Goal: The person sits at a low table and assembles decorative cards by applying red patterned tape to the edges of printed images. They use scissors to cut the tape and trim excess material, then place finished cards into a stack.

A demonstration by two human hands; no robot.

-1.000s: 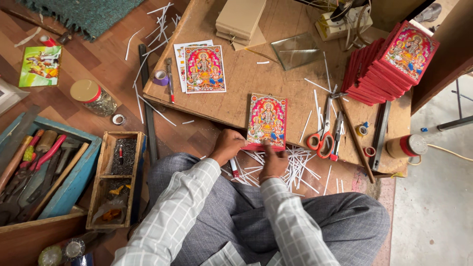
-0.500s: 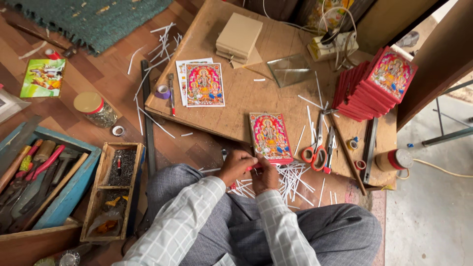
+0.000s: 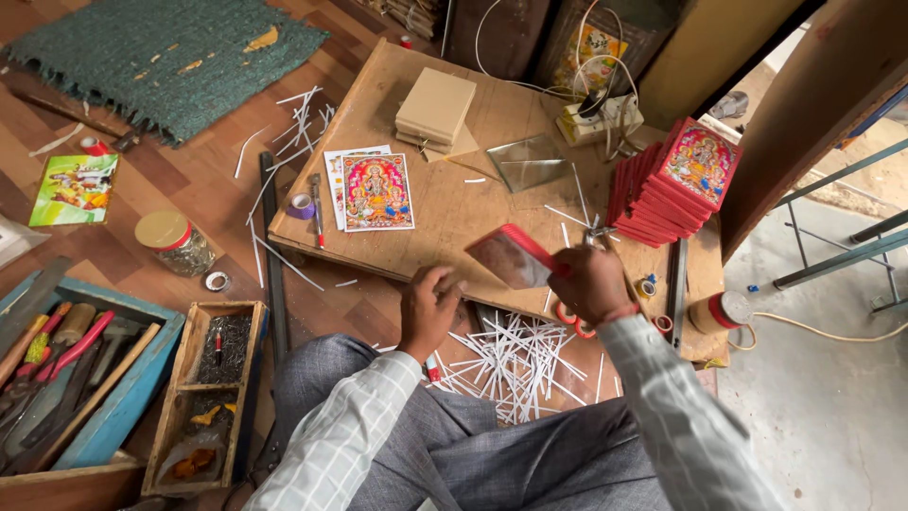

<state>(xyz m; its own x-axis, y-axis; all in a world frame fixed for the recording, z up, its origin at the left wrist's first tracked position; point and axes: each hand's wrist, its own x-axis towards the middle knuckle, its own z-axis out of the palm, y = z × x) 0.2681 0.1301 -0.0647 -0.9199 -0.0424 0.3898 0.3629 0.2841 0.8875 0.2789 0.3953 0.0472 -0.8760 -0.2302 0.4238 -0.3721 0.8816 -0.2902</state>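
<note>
Right hand point(image 3: 588, 282) gripping tilted red-framed picture point(image 3: 511, 257), left hand point(image 3: 427, 308) loosely curled, seemingly empty, at board edge point(image 3: 378, 270)

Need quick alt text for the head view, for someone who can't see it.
A seated person's right hand lifts a small red-framed picture over a wooden board; the left hand rests at the board's edge. A stack of red frames and white paper strips lie nearby.

Soft, even daylight fills the frame, brightest at the right edge on the pale concrete floor point(image 3: 832, 416). Shadows are faint and short. The framed picture point(image 3: 515, 257) in the right hand point(image 3: 591, 284) is motion-blurred. Straight lines bow slightly near the corners.
</note>
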